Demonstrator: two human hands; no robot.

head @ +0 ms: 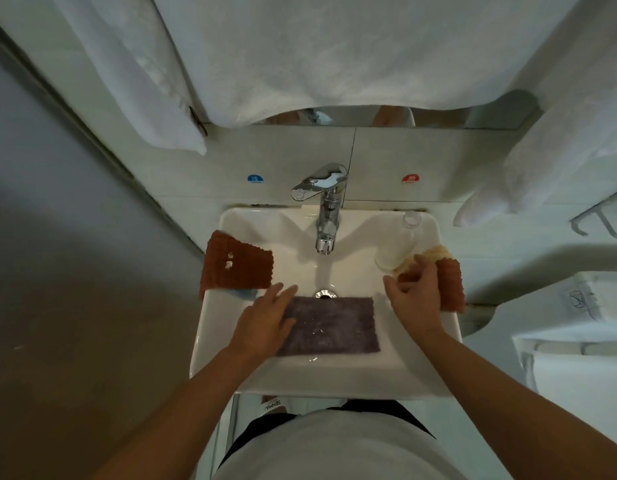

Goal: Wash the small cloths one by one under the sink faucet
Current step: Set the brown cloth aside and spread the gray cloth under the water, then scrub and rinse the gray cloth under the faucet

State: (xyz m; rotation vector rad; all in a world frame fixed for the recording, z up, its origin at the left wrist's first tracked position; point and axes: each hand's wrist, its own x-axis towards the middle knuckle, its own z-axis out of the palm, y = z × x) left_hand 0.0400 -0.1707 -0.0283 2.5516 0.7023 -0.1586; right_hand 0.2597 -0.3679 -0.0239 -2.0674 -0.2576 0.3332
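A purple cloth point(338, 325) lies spread flat in the white sink point(334, 379), just in front of the drain point(323, 294). My left hand point(265, 320) rests flat on its left edge with the fingers straight. A brown cloth point(236, 266) drapes over the sink's left rim, with a bit of blue cloth point(246, 293) showing under it. On the right rim lie an orange-brown cloth point(451, 285) and a cream cloth point(435, 253). My right hand point(414, 296) hovers by them with curled fingers that pinch at the orange cloth's edge. The chrome faucet point(326, 216) runs a thin stream.
A clear plastic bottle point(402, 242) lies on the sink's right back corner. White towels point(334, 46) hang above the sink and at both sides. Blue cold point(255, 178) and red hot point(410, 178) stickers mark the tiled wall. A toilet point(559, 306) stands to the right.
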